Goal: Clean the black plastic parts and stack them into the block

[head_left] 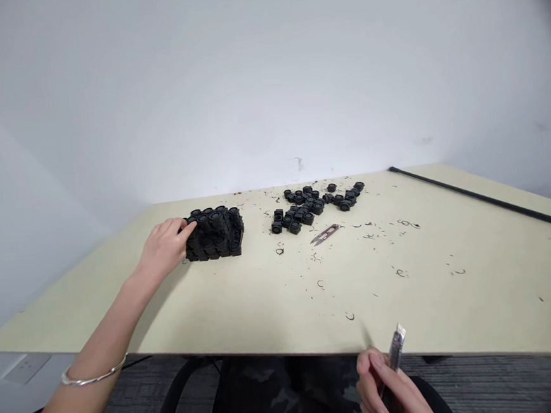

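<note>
My left hand (166,240) reaches to the left end of a stack (216,240) of small black blocks with round rings on their faces. Its thumb and fingers are closed on a block at the stack's upper left corner; the hand hides most of that block. Low at the table's front edge, my right hand (385,385) is wrapped round a slim utility knife (396,348), its pale tip pointing up. The lower part of the knife is hidden in my fingers.
Loose black blocks (299,211) lie in a scattered group toward the back. Thread snips (325,234) rest in front of them. Thin black trimmings (400,273) are strewn over the table (264,309). A long black rod (485,197) lies at the right, and a wall (266,92) stands behind.
</note>
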A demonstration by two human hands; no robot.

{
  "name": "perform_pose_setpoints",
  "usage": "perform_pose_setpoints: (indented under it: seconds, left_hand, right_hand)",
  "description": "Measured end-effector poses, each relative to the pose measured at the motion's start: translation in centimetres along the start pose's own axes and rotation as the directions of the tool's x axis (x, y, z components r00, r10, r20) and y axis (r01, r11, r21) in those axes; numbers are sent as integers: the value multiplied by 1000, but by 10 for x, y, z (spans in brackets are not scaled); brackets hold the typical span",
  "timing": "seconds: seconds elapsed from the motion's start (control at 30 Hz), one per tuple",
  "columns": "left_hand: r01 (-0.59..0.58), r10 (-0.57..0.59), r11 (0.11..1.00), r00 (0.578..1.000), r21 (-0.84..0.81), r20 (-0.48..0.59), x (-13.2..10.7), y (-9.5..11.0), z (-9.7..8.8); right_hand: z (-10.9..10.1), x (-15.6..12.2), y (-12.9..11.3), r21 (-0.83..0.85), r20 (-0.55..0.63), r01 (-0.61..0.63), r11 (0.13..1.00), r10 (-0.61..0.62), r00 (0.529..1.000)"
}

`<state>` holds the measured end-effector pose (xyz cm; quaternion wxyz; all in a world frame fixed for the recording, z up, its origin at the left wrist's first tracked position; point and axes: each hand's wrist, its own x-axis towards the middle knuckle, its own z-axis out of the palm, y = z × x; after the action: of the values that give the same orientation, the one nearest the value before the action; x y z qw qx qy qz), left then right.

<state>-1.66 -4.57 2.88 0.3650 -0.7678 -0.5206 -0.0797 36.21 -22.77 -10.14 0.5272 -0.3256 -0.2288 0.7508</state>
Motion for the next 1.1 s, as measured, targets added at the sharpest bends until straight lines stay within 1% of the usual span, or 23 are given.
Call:
perform_pose_setpoints:
  seconds: [0.1,0.17,0.23,0.3,0.37,0.43,0.5,0.53,0.57,0.67,0.73,0.83,0.9,0.97,1.03,1.1]
  left_hand:
    - [14,-15,1000,999,-13,-32,1,4,-2]
    - [16,-18,1000,996,-22,-87,3,11,-2]
    - [-14,6,998,988,-53,-155,8,23,-2]
    - [-89,64,990,974,-107,-219,15,41,-2]
    - [-208,161,963,953,-169,-255,27,64,-2]
    - [-312,258,923,936,-228,-238,42,89,1]
    - [-366,314,883,926,-293,-210,58,113,8]
    - [-361,317,870,931,-337,-180,66,123,13]
    - [-331,294,862,944,-385,-151,74,132,20]
    - [-154,158,827,987,-540,-39,93,150,41]
    - [-44,90,774,995,-631,42,99,157,54]
    - [38,62,670,992,-741,107,100,164,63]
    - [50,60,591,993,-805,106,97,167,62]
    - [56,43,501,995,-864,90,94,173,54]
    - [83,12,369,995,-926,94,90,179,41]
    - [133,-10,193,991,-972,134,87,185,25]
  right_hand:
    - [1,-1,-3,-8,-30,38,999,-38,999]
    - [3,-1,-4,-6,-45,62,998,-62,997]
    - [4,0,-5,5,-52,84,996,-83,995]
    - [6,1,-5,17,-51,101,995,-100,994]
    - [8,3,-4,25,-40,112,993,-111,993]
    - [10,4,-3,23,-25,116,993,-116,993]
    - [12,5,-3,12,-17,118,993,-118,993]
    - [13,5,-3,4,-17,119,993,-119,993]
    - [14,5,-4,-2,-17,122,992,-122,992]
    - [17,5,-5,-15,-15,134,991,-134,991]
    - [20,4,-7,-27,-11,138,990,-138,990]
    - [28,1,-12,-83,-48,165,983,-169,984]
    - [34,0,-21,-166,-105,212,963,-231,967]
    - [41,4,-35,-269,-136,283,921,-328,935]
    - [47,16,-54,-360,-92,372,856,-429,899]
    - [54,37,-76,-420,6,466,779,-511,860]
